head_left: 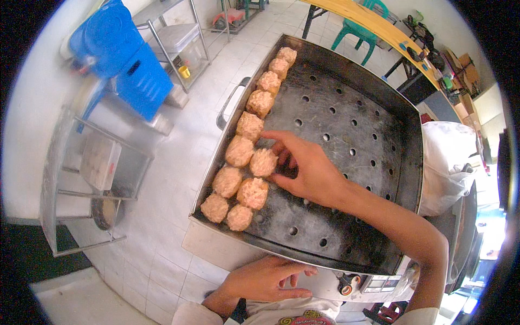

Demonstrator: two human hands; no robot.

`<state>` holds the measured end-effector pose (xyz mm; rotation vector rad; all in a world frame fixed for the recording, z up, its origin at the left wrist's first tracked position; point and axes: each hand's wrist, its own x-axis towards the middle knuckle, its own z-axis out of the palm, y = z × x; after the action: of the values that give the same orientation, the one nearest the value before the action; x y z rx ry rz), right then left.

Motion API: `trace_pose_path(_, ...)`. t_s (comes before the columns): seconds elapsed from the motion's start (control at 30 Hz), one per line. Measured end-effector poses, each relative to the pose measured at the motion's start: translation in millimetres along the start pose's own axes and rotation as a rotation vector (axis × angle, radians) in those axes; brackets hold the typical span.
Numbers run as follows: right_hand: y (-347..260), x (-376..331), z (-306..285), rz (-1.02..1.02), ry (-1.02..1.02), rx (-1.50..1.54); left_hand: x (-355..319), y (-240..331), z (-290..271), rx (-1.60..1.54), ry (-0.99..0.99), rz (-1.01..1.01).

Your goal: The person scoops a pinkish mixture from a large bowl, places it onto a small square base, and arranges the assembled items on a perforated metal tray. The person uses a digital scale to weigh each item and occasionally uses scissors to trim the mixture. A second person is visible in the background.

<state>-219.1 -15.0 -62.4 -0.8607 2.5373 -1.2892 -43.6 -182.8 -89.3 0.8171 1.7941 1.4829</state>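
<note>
A large square metal steamer tray with round holes lies before me. Along its left wall runs a row of raw meat-topped dumplings. A shorter second row starts beside it at the near end. My right hand reaches over the tray from the right. Its thumb and index finger are at the edges of the farthest dumpling in that second row, gripping it. My left hand hovers by the tray's near edge, fingers apart and loosely bent, holding nothing.
The tray has a handle on its left side. Orange-handled scissors and a small scale sit by its near edge. A white plastic bag stands at the right. Farther off are a blue bin, metal racks, a wooden table and a green chair.
</note>
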Motion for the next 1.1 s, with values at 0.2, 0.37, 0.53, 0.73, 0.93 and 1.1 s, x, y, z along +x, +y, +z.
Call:
trace_pose_path(0.2, 5, -2, 1, -0.007, 0.01, -0.006, 2, 0, 2, -0.027, 0.017, -0.001)
trace_pose_path(0.37, 4, -5, -5, -0.079, -0.021, -0.057, 0, -2, 3, 0.063, 0.05, 0.016)
trace_pose_path(0.53, -32, -6, -46, -0.247, -0.03, -0.352, -19, -5, 3, 0.019, 0.127, -0.066)
trace_pose_path(0.73, -92, -54, -167, -0.147, 0.273, -0.408, -28, -31, 4, -0.073, 0.301, -0.16)
trace_pose_path(0.93, -100, -248, -169, 0.167, 0.458, -0.308, -24, -31, -5, 0.017, 0.307, 0.087)
trace_pose_path(1.1, -135, -435, -151, 0.805, 1.033, -0.282, -8, -51, -2, 0.054, 0.285, 0.177)
